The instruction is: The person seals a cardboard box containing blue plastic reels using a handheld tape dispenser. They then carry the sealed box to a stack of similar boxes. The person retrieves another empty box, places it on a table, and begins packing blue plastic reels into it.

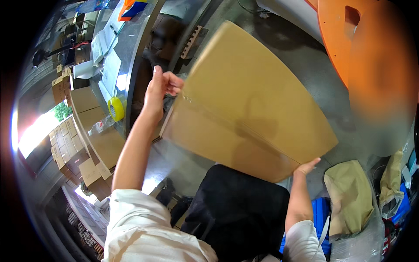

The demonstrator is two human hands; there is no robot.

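A large, flat brown cardboard box [262, 94] is held tilted in front of me, with a crease running across it and a small bit of clear tape near its left edge. My right hand [304, 168] grips its lower right corner, the thumb lying along the edge and the other fingers hidden. At the left edge is my left hand [161, 89], thumb raised apart and fingers loosely bent, their tips close to or touching the cardboard. A shadow falls across the panel. Below it is a black fabric-covered shape [235, 209].
A workbench [133, 56] at left bears papers [111, 72] and a yellow tape roll [116, 108]. Cardboard boxes [72, 139] are stacked beyond. An orange panel [334, 39] stands upper right. A brown paper bag [349, 194] and blue crate [321, 218] are lower right.
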